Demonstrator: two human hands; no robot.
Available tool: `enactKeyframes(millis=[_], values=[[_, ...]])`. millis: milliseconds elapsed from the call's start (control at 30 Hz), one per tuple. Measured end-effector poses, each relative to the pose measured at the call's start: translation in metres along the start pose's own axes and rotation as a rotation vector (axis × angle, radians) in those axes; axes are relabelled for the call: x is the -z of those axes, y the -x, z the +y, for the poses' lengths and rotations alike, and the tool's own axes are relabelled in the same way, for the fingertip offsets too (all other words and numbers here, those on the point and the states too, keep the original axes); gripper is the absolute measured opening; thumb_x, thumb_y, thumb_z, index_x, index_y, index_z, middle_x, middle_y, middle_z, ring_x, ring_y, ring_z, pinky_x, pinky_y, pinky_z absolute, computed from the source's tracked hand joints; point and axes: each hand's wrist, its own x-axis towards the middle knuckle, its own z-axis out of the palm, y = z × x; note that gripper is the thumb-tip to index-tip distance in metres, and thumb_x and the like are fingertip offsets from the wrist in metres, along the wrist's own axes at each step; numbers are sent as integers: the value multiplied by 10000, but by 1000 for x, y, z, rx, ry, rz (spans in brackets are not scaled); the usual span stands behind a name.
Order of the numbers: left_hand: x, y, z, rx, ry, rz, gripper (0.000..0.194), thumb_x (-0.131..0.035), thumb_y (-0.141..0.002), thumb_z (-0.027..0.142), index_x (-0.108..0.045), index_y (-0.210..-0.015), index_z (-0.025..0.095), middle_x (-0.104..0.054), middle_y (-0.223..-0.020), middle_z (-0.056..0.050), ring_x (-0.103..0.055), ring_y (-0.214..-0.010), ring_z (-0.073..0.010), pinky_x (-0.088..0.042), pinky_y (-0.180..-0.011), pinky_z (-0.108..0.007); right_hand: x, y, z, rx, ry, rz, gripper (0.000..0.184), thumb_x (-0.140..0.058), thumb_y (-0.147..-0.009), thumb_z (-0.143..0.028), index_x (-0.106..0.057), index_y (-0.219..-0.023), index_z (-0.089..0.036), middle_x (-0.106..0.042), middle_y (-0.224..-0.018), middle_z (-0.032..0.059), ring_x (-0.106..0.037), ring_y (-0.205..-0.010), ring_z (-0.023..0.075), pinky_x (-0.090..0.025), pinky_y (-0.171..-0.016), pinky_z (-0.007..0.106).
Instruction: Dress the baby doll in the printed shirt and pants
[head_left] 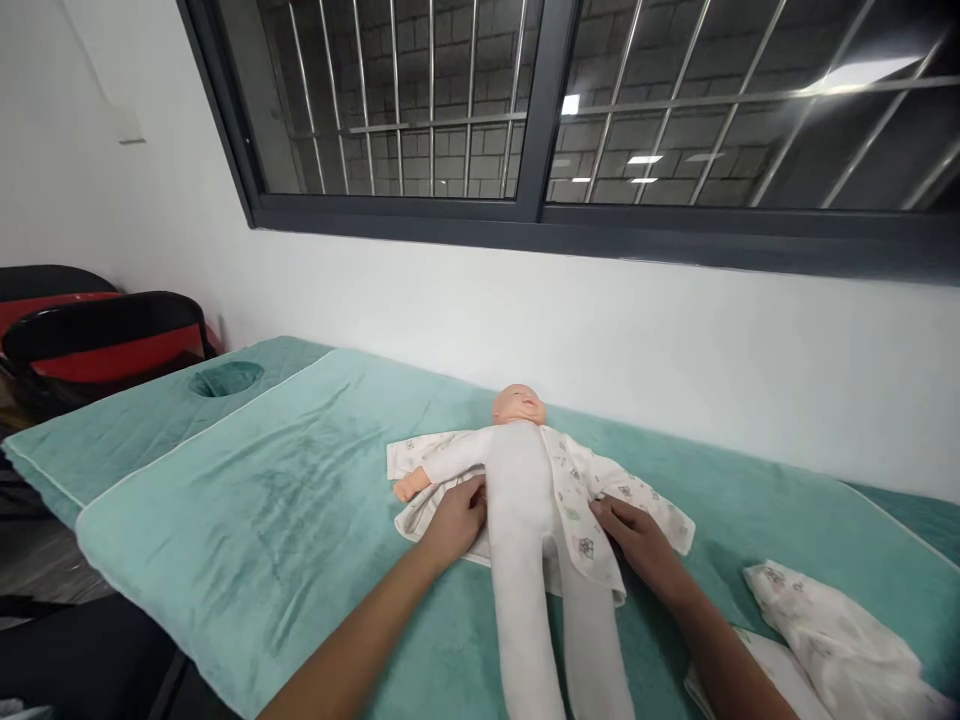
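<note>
A baby doll [517, 470] with a white cloth body and long legs lies on its back, head toward the wall. A white printed baby jacket [581, 500] is spread under it, and its front panel on the right side lies over the doll's body. The sleeve on the right side covers that arm; on the left, the doll's hand rests over the other sleeve. My left hand [459, 518] is closed against the doll's side, above the jacket's inner face; what its fingertips hold is hidden. With fingers pinched, my right hand [636, 535] grips the jacket's side edge.
A green plush cover [300, 520] spreads over the bed, which has a round face hole [226, 378] at the far left. More printed white cloth [840, 635] lies crumpled at the lower right. Red and black chairs [109, 335] stand left. A barred window [536, 110] is above.
</note>
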Motion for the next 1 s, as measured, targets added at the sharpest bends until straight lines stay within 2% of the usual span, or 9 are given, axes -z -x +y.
enactKeyframes(millis=[100, 200, 400, 500, 600, 700, 800, 900, 1000], values=[[-9, 3, -11, -60, -49, 21, 336, -426, -838, 120, -655, -1070, 207, -670, -1071, -64, -595, -1011, -198, -487, -898, -335, -3, 2, -12, 66, 24, 142, 451, -515, -867, -551, -415, -620, -187, -424, -646, -7, -394, -640, 132, -331, -597, 252], [-17, 3, -15, -105, -262, 23, 288, -477, -839, 135, -650, -1059, 206, -638, -1126, -88, -547, -1106, -240, -432, -961, -408, -17, -6, -48, 223, 74, 220, 338, -493, -897, -457, -478, -681, -198, -480, -682, 2, -434, -663, 141, -355, -635, 259], [-13, 4, -7, -37, -395, 120, 312, -450, -862, 140, -611, -1122, 203, -599, -1243, -99, -491, -1213, -248, -337, -1053, -469, -81, -66, -119, 394, 278, -89, 132, -514, -892, -301, -606, -957, -231, -635, -994, 5, -564, -918, 148, -424, -798, 259], [-11, 3, -9, 62, -462, 205, 391, -445, -852, 129, -575, -1213, 200, -577, -1280, -118, -470, -1227, -282, -240, -1099, -549, -112, -97, -125, 491, 553, -199, 291, -542, -886, -289, -560, -1167, -213, -609, -1151, 48, -541, -1056, 186, -412, -874, 298], [-13, 0, -16, 123, -485, 228, 408, -435, -834, 96, -579, -1210, 162, -592, -1250, -127, -480, -1202, -285, -234, -1109, -523, -129, -117, -122, 553, 793, -298, 296, -582, -871, -307, -594, -1135, -175, -614, -1110, 100, -530, -1043, 249, -395, -851, 345], [-13, -2, -23, 153, -475, 206, 392, -425, -830, 81, -591, -1182, 132, -612, -1214, -132, -488, -1190, -279, -282, -1084, -479, -133, -127, -122, 558, 824, -363, 307, -605, -866, -424, -634, -1051, -181, -633, -977, 94, -549, -953, 250, -386, -787, 326], [-5, -9, -31, 177, -479, 219, 361, -447, -861, 155, -577, -1198, 146, -597, -1214, -139, -492, -1166, -290, -365, -991, -466, -127, -130, -123, 541, 830, -370, 349, -499, -923, -498, -614, -1139, -250, -634, -948, 60, -559, -905, 221, -375, -748, 299], [13, -23, -44, 258, -465, 226, 345, -494, -874, 271, -570, -1198, 181, -546, -1260, -145, -497, -1137, -303, -409, -900, -454, -117, -126, -122, 502, 777, -266, 393, -359, -985, -499, -528, -1283, -306, -622, -1066, 51, -551, -974, 205, -371, -788, 296], [29, -38, -59, 310, -276, 197, 300, -570, -835, 305, -615, -1119, 218, -556, -1247, -126, -479, -1169, -310, -375, -945, -471, -111, -117, -120, 478, 651, -171, 395, -350, -988, -509, -531, -1283, -319, -622, -1083, 36, -545, -986, 182, -371, -797, 280]])
